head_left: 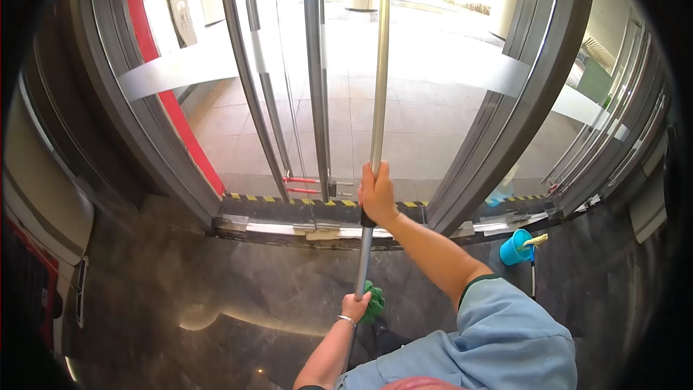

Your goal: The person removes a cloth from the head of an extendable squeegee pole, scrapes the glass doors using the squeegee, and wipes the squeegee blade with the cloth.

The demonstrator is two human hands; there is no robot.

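A long telescopic metal pole (380,87) runs upright through the middle of the view, its upper end beyond the top edge. My right hand (377,193) is closed around it near a black collar at the joint. Lower down, my left hand (354,307), with a bracelet at the wrist, grips the same pole. A crumpled green cloth (375,302) shows right beside the left hand; whether the fingers hold it too is unclear. Glass doors with dark metal frames (315,65) stand in front of me.
On the dark floor to the right stands a blue bucket (515,248) with a yellowish cloth and a handled tool (533,267) at it. A black-and-yellow striped strip (249,198) runs along the threshold. A red upright strip (177,112) lines the left frame. Light paving (426,130) lies outside.
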